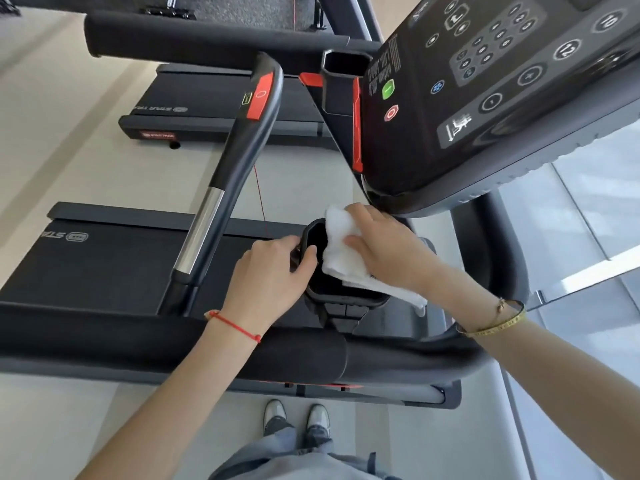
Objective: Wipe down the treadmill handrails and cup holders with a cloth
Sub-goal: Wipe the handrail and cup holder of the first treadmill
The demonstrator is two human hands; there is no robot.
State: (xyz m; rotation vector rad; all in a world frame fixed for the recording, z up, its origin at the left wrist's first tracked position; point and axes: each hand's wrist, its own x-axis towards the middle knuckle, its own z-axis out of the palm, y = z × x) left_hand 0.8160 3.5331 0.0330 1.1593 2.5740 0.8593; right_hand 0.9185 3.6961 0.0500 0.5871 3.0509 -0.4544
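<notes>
A black cup holder juts from the treadmill below the console. My left hand grips its left rim, thumb hooked over the edge. My right hand holds a white cloth and presses it into the holder's opening; the cloth's tail hangs over the right rim. A padded black handrail runs across just below my wrists. A second handrail with a chrome section and a red button rises to the left of the holder.
The console with its keypad overhangs at the upper right. Another cup holder sits beside it. The belt deck lies to the left, a second treadmill beyond. My shoes stand on the pale floor.
</notes>
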